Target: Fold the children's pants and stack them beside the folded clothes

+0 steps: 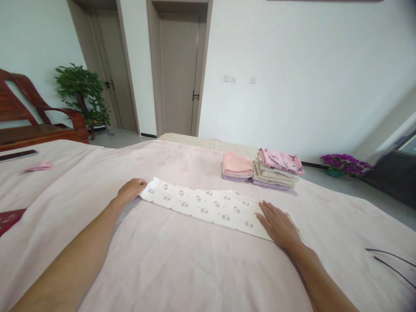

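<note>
A pair of white pants (204,203) with a small printed pattern lies flat on the pink bedspread (182,268), folded into a long strip. At its narrow cuffed end, my left hand (134,189) is closed, pinching the white edge. My right hand (280,225) rests on the wider end with its fingers stretched out, pressing the cloth flat and covering part of it. Just beyond the pants stand two piles of folded clothes: a lower pile (238,165) topped in peach, and a taller pile (274,175) with a pink lettered garment (282,162) on top.
On the left are a phone-like dark object (18,155), a small pink item (39,166) and a dark red item (11,220). Thin black cords or stems (391,255) lie at right. A wooden armchair (42,108), plant (81,93) and purple flowers (346,164) stand beyond.
</note>
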The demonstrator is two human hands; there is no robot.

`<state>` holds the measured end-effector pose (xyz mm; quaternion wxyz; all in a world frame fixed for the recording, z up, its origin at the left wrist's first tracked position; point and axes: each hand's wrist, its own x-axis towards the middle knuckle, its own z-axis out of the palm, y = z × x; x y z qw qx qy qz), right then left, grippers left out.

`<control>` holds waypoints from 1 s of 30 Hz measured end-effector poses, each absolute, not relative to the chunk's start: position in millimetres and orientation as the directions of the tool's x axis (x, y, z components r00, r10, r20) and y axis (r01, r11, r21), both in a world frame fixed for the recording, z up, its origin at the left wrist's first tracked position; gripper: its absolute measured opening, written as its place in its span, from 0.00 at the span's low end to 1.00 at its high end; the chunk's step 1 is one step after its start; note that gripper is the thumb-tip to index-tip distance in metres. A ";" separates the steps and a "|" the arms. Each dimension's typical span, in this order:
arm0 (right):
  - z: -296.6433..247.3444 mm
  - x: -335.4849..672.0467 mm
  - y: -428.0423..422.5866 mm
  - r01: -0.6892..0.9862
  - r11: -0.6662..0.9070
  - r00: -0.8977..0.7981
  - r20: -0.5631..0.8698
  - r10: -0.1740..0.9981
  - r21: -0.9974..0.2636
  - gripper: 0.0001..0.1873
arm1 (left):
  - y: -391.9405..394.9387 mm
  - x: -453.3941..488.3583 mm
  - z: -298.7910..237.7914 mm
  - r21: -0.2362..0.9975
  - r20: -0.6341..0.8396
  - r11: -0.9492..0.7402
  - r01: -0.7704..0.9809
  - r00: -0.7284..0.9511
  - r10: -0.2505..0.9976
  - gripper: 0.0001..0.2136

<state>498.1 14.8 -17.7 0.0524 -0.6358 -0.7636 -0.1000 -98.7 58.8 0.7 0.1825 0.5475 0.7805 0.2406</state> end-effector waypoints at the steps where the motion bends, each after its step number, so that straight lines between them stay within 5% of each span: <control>1: -17.3 497.9 14.6 0.981 0.172 -0.186 0.206 0.961 0.086 0.35 | 58.6 -97.5 1.8 0.550 -0.029 0.289 0.783 -0.328 0.944 0.09; 15: -24.9 503.4 19.3 0.980 0.190 -0.199 0.222 0.955 0.061 0.34 | 52.6 -68.5 15.4 0.318 -0.059 0.385 0.866 -0.387 0.920 0.29; 30: -23.2 500.4 16.3 0.978 0.192 -0.205 0.218 0.954 0.083 0.32 | 51.0 -58.8 8.5 0.233 0.023 0.373 0.898 -0.389 0.921 0.23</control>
